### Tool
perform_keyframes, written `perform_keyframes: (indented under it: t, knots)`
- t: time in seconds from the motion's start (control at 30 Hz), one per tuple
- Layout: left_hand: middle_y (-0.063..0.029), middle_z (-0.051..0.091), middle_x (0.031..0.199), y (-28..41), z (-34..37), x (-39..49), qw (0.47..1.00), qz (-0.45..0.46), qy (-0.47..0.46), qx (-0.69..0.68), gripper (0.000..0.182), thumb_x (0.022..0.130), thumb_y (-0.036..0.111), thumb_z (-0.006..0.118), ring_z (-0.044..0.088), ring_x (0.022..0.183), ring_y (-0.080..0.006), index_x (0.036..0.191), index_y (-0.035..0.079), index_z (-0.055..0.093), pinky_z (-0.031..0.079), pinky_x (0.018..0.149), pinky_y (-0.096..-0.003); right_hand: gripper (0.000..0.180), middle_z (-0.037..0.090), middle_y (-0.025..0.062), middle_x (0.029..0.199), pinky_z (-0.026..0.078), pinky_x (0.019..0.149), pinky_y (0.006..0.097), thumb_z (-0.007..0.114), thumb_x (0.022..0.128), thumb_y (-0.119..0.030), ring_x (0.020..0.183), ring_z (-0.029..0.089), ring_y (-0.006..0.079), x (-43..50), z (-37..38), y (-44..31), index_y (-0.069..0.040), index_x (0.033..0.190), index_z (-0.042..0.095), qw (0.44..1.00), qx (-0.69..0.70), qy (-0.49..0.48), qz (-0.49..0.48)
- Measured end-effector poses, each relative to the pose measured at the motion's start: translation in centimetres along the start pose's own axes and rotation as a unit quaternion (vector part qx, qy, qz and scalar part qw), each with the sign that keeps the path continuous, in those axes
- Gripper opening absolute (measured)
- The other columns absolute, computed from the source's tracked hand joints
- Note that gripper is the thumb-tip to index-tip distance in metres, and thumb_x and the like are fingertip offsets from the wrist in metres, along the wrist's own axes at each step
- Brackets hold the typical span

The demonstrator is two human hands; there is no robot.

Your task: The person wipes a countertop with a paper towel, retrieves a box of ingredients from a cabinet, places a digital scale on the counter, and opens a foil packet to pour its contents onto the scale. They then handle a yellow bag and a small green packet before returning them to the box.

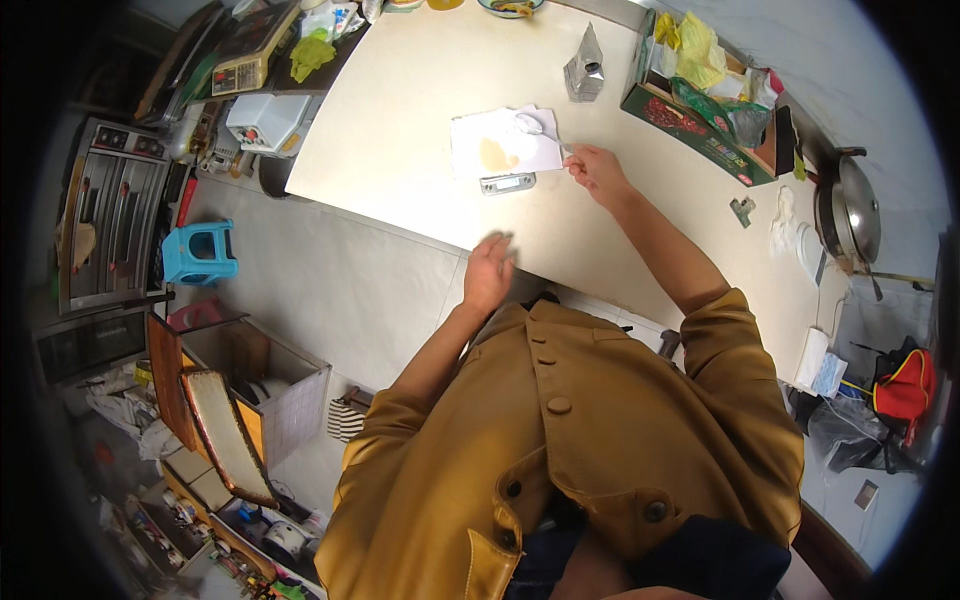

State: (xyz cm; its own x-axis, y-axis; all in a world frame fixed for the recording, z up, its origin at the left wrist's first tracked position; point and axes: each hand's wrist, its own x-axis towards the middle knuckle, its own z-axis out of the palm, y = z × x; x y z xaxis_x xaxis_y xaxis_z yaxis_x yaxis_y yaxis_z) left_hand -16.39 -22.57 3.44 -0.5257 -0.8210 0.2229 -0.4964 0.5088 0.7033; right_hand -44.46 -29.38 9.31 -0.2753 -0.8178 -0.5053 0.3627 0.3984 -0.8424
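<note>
My right hand [592, 171] grips the handle of a metal spoon [529, 125], whose bowl is over a sheet of white paper [466, 135]. A small patch of tan powder [495, 154] lies on the paper; whether the spoon holds anything is hard to tell in the glare. Under the paper's near edge a small digital scale [508, 184] sticks out. Beyond the paper stands an opened silver foil pouch [585, 71]. Slightly blurred, my left hand [489, 271] is at the table's near edge, holding nothing, its fingers partly spread.
A green printed cardboard box [690, 133] with bags stands on the table [405, 97] at the back right. Nearer are a small green clip [742, 212] and a lidded pan [855, 210]. A blue plastic stool [200, 253] and an open cabinet [292, 412] are at the left.
</note>
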Motion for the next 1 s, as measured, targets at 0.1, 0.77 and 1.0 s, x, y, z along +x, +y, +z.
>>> perform_keyframes:
  t: [0.1, 0.77, 1.0]
  knots:
    - [-0.0166, 0.056, 0.120, 0.0, -0.4, -0.2, 1.000, -0.013, -0.005, 0.005, 0.033, 0.083, 0.009, 0.062, 0.052, 0.111, -0.0354, 0.115, 0.003, 0.058, 0.043, 0.095, -0.0405, 0.025, 0.056, 0.0084, 0.069, 0.031, 0.038, 0.0196, 0.050, 0.095, -0.019, 0.048, 0.042, 0.0084, -1.3, -0.9, -0.6, 0.004, 0.086, 0.055, 0.999, 0.010, -0.032, 0.017]
    - [-0.0162, 0.056, 0.119, 0.9, 1.7, 0.1, 0.998, 0.018, -0.051, -0.027, 0.034, 0.083, 0.009, 0.060, 0.053, 0.109, -0.0345, 0.117, 0.003, 0.057, 0.045, 0.092, -0.0388, 0.022, 0.060, 0.0061, 0.072, 0.037, 0.043, 0.0212, 0.049, 0.095, -0.020, 0.053, 0.049, 0.0075, -5.6, -1.8, -1.8, 0.000, 0.089, 0.057, 0.993, -0.069, 0.032, -0.085]
    - [-0.0200, 0.057, 0.115, 1.4, 1.3, 0.2, 0.999, -0.005, -0.037, -0.040, 0.035, 0.080, 0.008, 0.061, 0.053, 0.108, -0.0374, 0.113, -0.001, 0.058, 0.044, 0.093, -0.0411, 0.020, 0.065, 0.0145, 0.079, 0.050, 0.062, 0.0364, 0.046, 0.093, -0.015, 0.069, 0.062, 0.0278, -2.8, 1.7, 0.7, -0.004, 0.104, 0.058, 0.737, -0.552, 0.138, -0.364]
